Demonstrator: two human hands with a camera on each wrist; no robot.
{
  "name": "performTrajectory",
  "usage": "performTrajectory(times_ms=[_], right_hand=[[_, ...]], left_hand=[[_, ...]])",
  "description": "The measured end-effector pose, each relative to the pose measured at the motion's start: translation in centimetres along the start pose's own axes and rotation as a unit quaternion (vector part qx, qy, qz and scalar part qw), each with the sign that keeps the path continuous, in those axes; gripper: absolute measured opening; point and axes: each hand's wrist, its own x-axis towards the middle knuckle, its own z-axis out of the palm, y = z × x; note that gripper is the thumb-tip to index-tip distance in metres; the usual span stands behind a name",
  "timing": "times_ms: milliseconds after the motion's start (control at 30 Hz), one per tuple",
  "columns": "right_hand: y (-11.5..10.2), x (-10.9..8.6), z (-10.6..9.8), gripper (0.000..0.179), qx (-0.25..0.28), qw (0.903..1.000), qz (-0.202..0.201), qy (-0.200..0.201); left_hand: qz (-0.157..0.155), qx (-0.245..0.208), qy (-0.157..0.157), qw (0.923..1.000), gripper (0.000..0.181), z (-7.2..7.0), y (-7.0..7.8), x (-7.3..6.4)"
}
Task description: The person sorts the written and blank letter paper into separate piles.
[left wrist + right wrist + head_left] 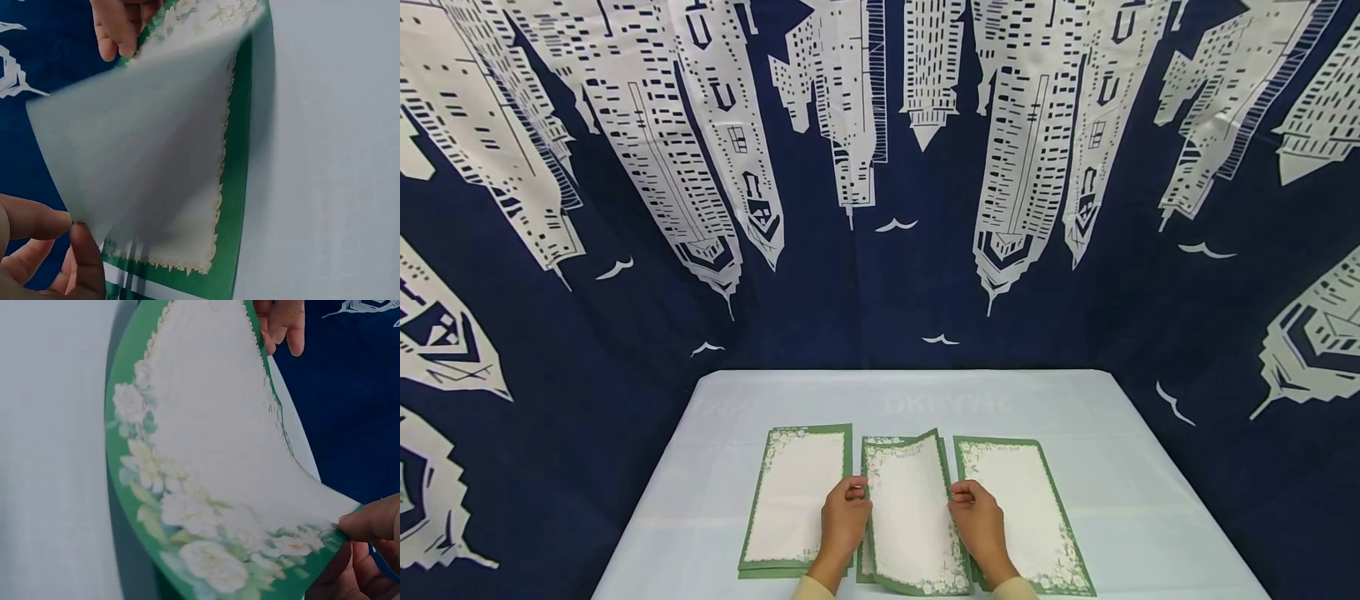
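A sheet of floral letter paper (910, 508), white with a green border and pale flowers, is lifted and bent in the middle of the table. My left hand (846, 518) pinches its left edge between thumb and forefinger. At its right edge, my right hand (981, 523) pinches it the same way. In the left wrist view the sheet's plain back (137, 144) faces the camera, with another bordered sheet (240, 187) below it. The right wrist view shows the flowered corner (212, 562) curving up to the right hand (362, 550).
Left of the held sheet lies a small stack of similar sheets (793, 500), slightly offset. Another such sheet (1030, 508) lies to the right, partly behind the right hand. All rest on a pale-covered table (700, 467). A navy cloth (857, 308) with white buildings hangs behind.
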Motion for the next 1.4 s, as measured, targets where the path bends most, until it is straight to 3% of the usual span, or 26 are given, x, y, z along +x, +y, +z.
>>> performTrajectory(times_ms=[133, 267, 400, 633, 933, 1133, 1400], right_hand=[[0.2, 0.1, -0.7, 0.013, 0.027, 0.9992, 0.029, 0.002], [0.5, 0.2, -2.5, 0.015, 0.053, 0.9968, 0.059, 0.002], [1.2, 0.3, -5.1, 0.021, 0.059, 0.9939, 0.093, -0.009], [2.7, 1.2, -9.7, 0.031, 0.04, 0.9939, 0.103, -0.009], [5.1, 2.6, -12.4, 0.036, -0.015, 0.9919, 0.125, 0.014], [6.1, 3.0, -12.3, 0.034, -0.057, 0.9889, 0.127, 0.051], [7.3, 3.2, -12.2, 0.036, -0.07, 0.987, 0.135, 0.052]], left_hand=[[-0.029, -0.056, -0.016, 0.9979, 0.037, 0.5, -0.1, -0.1], [-0.037, -0.092, -0.041, 0.9942, 0.035, 1.9, 0.2, -0.3], [-0.024, -0.09, -0.062, 0.9937, 0.026, 3.7, 0.6, -0.3], [-0.004, -0.088, -0.092, 0.9918, 0.019, 7.5, 1.5, 0.3], [-0.005, -0.086, -0.111, 0.9901, 0.021, 12.0, 2.1, 0.4], [0.002, -0.045, -0.131, 0.9904, 0.026, 12.7, 2.1, 0.3], [0.033, 0.032, -0.173, 0.9839, 0.029, 12.4, 2.4, 0.2]])
